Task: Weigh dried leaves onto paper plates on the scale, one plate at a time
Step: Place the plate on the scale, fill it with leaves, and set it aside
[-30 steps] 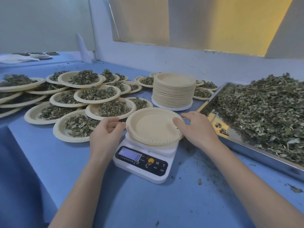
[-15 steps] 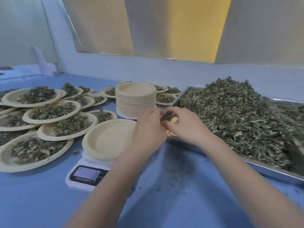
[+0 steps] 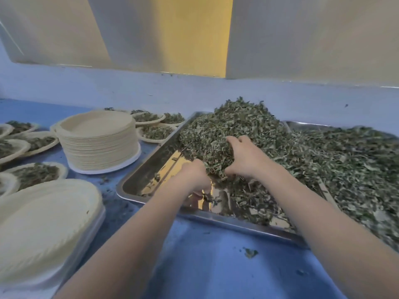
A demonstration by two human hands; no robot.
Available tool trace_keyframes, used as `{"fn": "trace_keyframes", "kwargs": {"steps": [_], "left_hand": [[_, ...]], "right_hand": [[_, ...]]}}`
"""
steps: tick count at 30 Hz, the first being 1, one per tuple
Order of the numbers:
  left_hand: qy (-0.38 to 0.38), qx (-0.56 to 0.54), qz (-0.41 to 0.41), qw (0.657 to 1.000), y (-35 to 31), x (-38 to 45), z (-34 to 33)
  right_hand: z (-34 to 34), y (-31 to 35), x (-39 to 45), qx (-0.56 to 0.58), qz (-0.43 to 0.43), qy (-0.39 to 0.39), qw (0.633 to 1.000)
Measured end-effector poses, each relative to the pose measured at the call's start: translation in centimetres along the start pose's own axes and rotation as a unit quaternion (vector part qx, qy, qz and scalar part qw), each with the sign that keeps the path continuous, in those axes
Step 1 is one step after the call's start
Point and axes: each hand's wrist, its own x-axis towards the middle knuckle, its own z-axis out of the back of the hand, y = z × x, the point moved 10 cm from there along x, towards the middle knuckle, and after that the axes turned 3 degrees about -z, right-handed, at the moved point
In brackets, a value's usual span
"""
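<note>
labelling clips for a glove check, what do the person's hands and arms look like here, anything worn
Both arms are bare along all that shows, with no sleeves in view. The left hand and right hand wear no gloves. No watch, bracelet or ring is visible, though leaves hide parts of the fingers.

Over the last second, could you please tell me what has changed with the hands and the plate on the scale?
Both hands left the empty plate and moved right into the metal tray. The left hand and right hand now curl their fingers round a clump of dried leaves, gathering it between them. The plate stayed empty on the scale; the plate stack and filled plates did not move.
</note>
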Motion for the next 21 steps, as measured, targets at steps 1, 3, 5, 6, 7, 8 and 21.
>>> {"fn": "trace_keyframes", "kwargs": {"steps": [1,3,5,6,7,8,21], "left_hand": [[-0.005,0.01,-0.002,1.0,-0.1,0.8,0.3],[-0.022,0.019,0.001,1.0,-0.1,2.3,0.9],[-0.031,0.018,0.007,0.999,0.2,3.6,1.2],[-0.03,0.012,0.006,0.999,0.2,4.2,1.2],[-0.026,0.004,-0.001,1.0,0.2,4.7,1.1],[-0.021,-0.003,-0.009,1.0,0.1,5.1,0.9],[-0.029,-0.118,-0.067,0.99,-1.0,4.0,0.6]], "right_hand": [[-0.2,0.1,1.1,-0.002,0.002,0.005,1.0],[-1.2,0.4,2.8,-0.02,0.003,0.032,0.999],[-2.3,1.1,3.6,-0.056,0.029,0.057,0.996],[-2.8,1.8,3.7,-0.073,0.056,0.065,0.994],[-3.2,2.3,3.6,-0.082,0.085,0.077,0.99],[-3.3,2.8,3.3,-0.079,0.109,0.095,0.986],[-3.9,3.7,1.8,-0.004,0.124,0.102,0.987]]}}
